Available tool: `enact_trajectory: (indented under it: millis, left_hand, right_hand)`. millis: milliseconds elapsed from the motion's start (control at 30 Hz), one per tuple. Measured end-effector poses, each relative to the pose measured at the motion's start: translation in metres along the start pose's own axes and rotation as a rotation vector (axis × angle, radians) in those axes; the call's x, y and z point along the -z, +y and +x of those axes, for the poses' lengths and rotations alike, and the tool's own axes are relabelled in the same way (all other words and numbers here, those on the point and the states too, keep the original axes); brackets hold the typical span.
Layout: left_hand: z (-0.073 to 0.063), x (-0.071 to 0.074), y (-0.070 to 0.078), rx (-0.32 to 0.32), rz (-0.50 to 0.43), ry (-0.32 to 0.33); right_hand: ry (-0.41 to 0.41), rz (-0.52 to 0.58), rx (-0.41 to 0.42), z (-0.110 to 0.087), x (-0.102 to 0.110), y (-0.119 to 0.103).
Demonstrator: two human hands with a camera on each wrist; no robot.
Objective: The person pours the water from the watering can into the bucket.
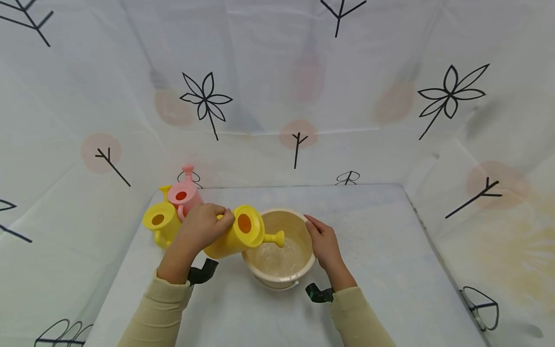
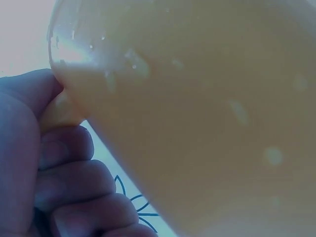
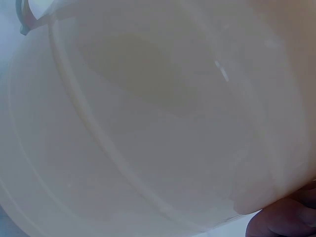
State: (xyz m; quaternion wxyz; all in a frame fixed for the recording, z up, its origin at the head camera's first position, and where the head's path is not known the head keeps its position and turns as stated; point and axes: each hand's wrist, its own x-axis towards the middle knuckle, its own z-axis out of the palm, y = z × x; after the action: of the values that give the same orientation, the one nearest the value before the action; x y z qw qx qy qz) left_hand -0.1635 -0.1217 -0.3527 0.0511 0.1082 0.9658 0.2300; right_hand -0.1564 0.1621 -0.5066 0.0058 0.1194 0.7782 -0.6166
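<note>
My left hand (image 1: 207, 225) grips the handle of a yellow watering can (image 1: 230, 241), its fingers curled round it. The can is tilted, its spout reaching over a cream bucket (image 1: 256, 267) with rippled water inside. In the left wrist view the can's wet side (image 2: 187, 123) fills most of the picture beside the curled fingers (image 2: 81, 182). My right hand (image 1: 324, 245) holds the bucket's right rim, fingertips on the outside and thumb at the edge. The right wrist view shows the bucket's wall (image 3: 138, 123) close up, with a fingertip (image 3: 281, 217) at the lower right.
Another yellow watering can (image 1: 162, 221) and a pink watering can (image 1: 186, 193) stand together at the table's back left, close to my left hand. The white table (image 1: 381, 270) meets a patterned cloth wall (image 1: 260, 96) behind and at both sides.
</note>
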Motion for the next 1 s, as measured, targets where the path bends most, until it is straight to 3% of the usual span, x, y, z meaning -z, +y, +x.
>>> enact_trajectory:
  millis: [767,1000]
  left_hand:
    - [0.0005,0.0007,0.0020,0.015,0.004,-0.010]
    - [0.0009,-0.0001,0.0011,-0.009,0.015,0.002]
  right_hand:
    - [0.006,-0.002,-0.007,0.0001,0.0006,0.0001]
    - [0.003,0.003,-0.013,-0.0001,0.0008,-0.0002]
